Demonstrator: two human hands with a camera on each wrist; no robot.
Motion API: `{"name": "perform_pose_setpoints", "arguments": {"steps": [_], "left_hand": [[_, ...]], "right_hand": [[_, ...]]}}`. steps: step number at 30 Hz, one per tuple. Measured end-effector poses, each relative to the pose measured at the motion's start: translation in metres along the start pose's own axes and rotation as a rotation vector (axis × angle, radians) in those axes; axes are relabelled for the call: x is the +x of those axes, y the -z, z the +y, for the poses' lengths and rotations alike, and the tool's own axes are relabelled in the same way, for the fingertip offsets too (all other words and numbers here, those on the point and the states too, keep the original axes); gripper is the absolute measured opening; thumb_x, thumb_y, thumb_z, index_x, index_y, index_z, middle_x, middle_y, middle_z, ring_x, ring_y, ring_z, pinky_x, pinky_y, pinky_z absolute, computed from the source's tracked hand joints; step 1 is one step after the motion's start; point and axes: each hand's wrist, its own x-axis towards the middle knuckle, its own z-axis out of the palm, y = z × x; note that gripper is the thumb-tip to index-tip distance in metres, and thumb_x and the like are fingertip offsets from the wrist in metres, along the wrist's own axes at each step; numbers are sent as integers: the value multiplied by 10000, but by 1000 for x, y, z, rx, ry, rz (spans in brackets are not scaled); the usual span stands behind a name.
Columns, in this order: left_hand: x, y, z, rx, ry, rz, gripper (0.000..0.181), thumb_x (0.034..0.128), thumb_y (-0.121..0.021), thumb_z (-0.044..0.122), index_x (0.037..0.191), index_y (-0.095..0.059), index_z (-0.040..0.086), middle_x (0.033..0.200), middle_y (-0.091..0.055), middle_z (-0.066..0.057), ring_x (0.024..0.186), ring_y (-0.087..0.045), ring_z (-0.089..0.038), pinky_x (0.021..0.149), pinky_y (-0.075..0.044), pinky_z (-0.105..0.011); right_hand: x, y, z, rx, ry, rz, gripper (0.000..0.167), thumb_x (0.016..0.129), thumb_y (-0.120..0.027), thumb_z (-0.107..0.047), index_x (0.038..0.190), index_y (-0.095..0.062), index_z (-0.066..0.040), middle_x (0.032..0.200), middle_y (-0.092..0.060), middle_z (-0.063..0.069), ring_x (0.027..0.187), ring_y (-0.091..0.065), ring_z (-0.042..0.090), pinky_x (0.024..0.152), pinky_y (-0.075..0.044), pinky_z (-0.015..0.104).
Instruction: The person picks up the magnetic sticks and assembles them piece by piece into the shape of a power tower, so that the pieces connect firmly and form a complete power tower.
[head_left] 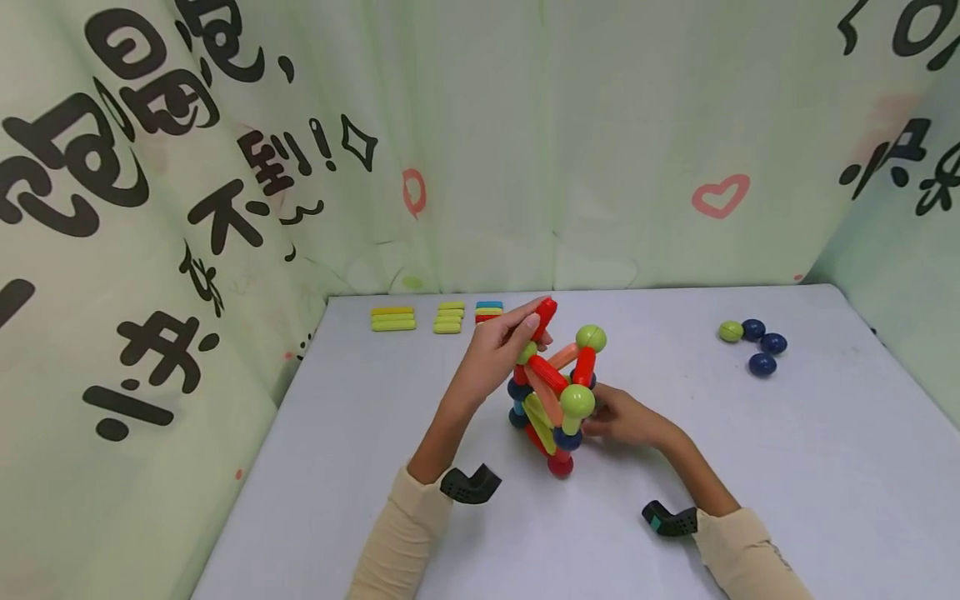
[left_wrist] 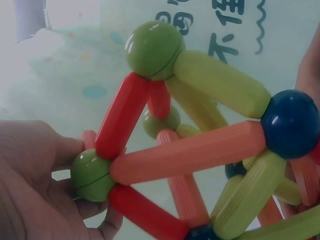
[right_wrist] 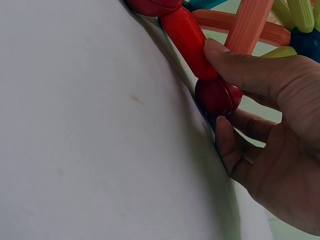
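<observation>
A structure of coloured sticks joined by balls [head_left: 546, 396] stands on the table in front of the person. The left hand [head_left: 498, 346] pinches a red stick [head_left: 546, 312] at its upper left, against a green ball [left_wrist: 92, 175]; the left wrist view mostly hides this stick behind that ball. On the structure's right side, low down, is the right hand [head_left: 628, 417]. In the right wrist view its thumb presses a short red stick [right_wrist: 190, 42], and its curled fingers are round the dark red ball [right_wrist: 218, 96] at the base.
Yellow-green sticks [head_left: 393, 319] lie at the table's back left, with another group [head_left: 448, 317] beside them and a blue, yellow and red one [head_left: 489, 311]. Several dark blue balls [head_left: 762, 364] and a green ball [head_left: 731, 331] rest at the back right. A printed curtain [head_left: 480, 167] hangs behind.
</observation>
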Motion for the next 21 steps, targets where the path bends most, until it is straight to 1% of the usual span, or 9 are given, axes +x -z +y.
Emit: {"name": "perform_pose_setpoints", "arguments": {"steps": [2,4,7,10,13,16,18,20,21], "left_hand": [[0,-3,2,36,16,-17,419,1023,-493,343,1425,-517,228,1032,-682,-102,964,-628,-177,735,-560,-242],[0,-6,5,84,39,-22,386,1009,-524,348,1383,-563,261,1059,-683,-79,968,-620,-166,705,-556,-234],[0,-9,8,145,66,-21,336,985,-572,341,1307,-631,263,1110,-685,-37,991,-613,-164,706,-558,-234],[0,-9,10,188,90,-21,315,966,-604,343,1262,-663,252,1118,-680,-18,999,-599,-169,701,-554,-237],[0,-8,11,201,104,-34,305,959,-618,333,1245,-674,245,1088,-681,-15,1004,-597,-169,701,-551,-237],[1,-8,10,216,96,-69,298,962,-614,313,1243,-676,236,1109,-678,-13,1040,-588,-166,714,-552,-238],[2,-7,8,228,79,-87,306,970,-599,327,1252,-669,234,1173,-670,-7,1092,-582,-169,751,-557,-249],[1,-7,7,229,69,-85,334,982,-568,371,1275,-650,234,1242,-648,2,1147,-573,-172,809,-558,-270],[1,-7,6,215,66,-70,351,987,-550,395,1284,-641,231,1262,-639,1,1166,-569,-178,837,-559,-287]], "right_hand": [[0,0,1,-10,13,14,440,888,-704,-163,1266,-530,-22,1104,-627,92,960,-567,206,800,-544,285],[0,0,1,-12,22,24,432,889,-706,-169,1256,-536,-17,1093,-631,95,948,-566,200,797,-542,287],[0,0,2,-19,32,33,436,888,-710,-180,1251,-539,-11,1098,-637,102,949,-572,195,805,-548,301],[0,-1,1,-23,27,38,431,885,-714,-180,1248,-545,-20,1099,-640,101,951,-576,196,808,-551,305],[0,-2,0,-28,22,42,432,881,-719,-179,1247,-550,-23,1099,-644,99,954,-580,194,815,-554,312],[0,-2,0,-23,18,48,426,875,-725,-167,1236,-557,-14,1086,-648,100,943,-583,197,816,-556,330],[0,-1,1,-19,18,50,420,873,-726,-158,1227,-559,-6,1074,-650,99,934,-584,193,805,-555,323],[1,-2,1,-15,15,55,409,870,-730,-153,1214,-565,-5,1062,-651,96,925,-582,191,791,-548,298],[1,-2,1,-15,11,56,405,870,-731,-151,1211,-567,-6,1058,-650,93,922,-579,191,783,-542,283]]}}
